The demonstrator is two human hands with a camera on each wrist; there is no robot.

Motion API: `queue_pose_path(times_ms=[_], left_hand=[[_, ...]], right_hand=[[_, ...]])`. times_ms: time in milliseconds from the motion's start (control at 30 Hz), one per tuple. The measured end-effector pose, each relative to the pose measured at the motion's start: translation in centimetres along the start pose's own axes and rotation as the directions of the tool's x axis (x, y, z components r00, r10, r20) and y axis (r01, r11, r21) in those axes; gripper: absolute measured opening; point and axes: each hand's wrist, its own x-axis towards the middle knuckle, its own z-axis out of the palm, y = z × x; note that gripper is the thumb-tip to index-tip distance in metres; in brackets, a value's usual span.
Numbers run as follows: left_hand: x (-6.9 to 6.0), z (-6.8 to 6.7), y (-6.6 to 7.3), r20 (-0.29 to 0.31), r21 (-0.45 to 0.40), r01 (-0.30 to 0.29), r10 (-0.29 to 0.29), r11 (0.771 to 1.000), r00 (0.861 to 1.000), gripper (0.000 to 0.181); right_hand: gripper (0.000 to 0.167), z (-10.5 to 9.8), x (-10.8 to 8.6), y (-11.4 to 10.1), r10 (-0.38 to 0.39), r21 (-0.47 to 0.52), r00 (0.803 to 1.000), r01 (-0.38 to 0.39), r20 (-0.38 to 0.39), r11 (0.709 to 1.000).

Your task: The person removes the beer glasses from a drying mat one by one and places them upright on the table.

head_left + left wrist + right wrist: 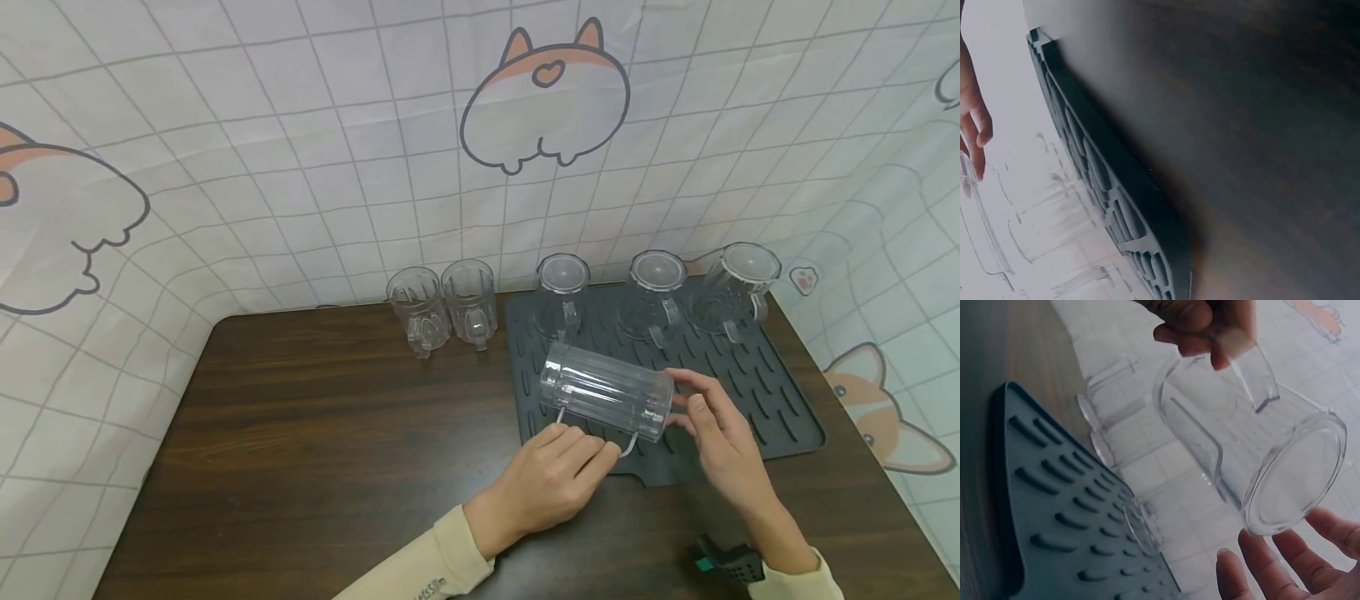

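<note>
A clear glass mug (606, 390) lies tipped on its side in the air, over the front of the dark drying mat (783, 417). My left hand (558, 475) grips it by its handle, which faces me. The mug's round base (1297, 475) points toward my right hand (720, 442). That hand's fingers are spread and slightly bent beside the base; in the right wrist view the fingertips (1254, 544) are at its rim, and whether they all touch is unclear. The left wrist view catches part of the mug (985, 231) and the right hand (972, 119).
Three upside-down glass mugs, a left one (562, 292), a middle one (651, 296) and a right one (735, 292), stand along the mat's back. Two upright mugs, one (420, 308) beside another (471, 302), stand on the brown table (300, 467) left of the mat. A patterned wall cloth (337, 167) hangs behind.
</note>
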Motion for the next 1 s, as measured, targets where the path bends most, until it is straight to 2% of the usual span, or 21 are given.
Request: queue_pose_path(times_ms=[333,567,800,1000], left_hand=[[-0.3,0.0,0.3,0.020,-0.002,0.008,-0.008,1.000,1.000,0.025],[-0.9,0.2,0.8,0.042,-0.009,0.037,-0.037,0.999,0.998,0.026],[-1.3,0.5,1.1,0.050,0.003,0.039,-0.040,0.999,0.998,0.024],[-1.5,0.5,1.0,0.049,0.007,0.056,-0.056,0.998,0.997,0.025]], right_hand=[[0.038,0.9,0.0,0.0,0.054,0.037,0.998,-0.054,0.023,0.998],[0.040,1.6,0.1,0.2,0.119,-0.029,0.993,-0.118,0.013,0.993],[0.045,1.9,-0.1,0.4,0.148,0.045,0.989,-0.149,0.017,0.988],[0.051,2.4,0.4,0.3,0.161,0.033,0.987,-0.161,0.024,0.986]])
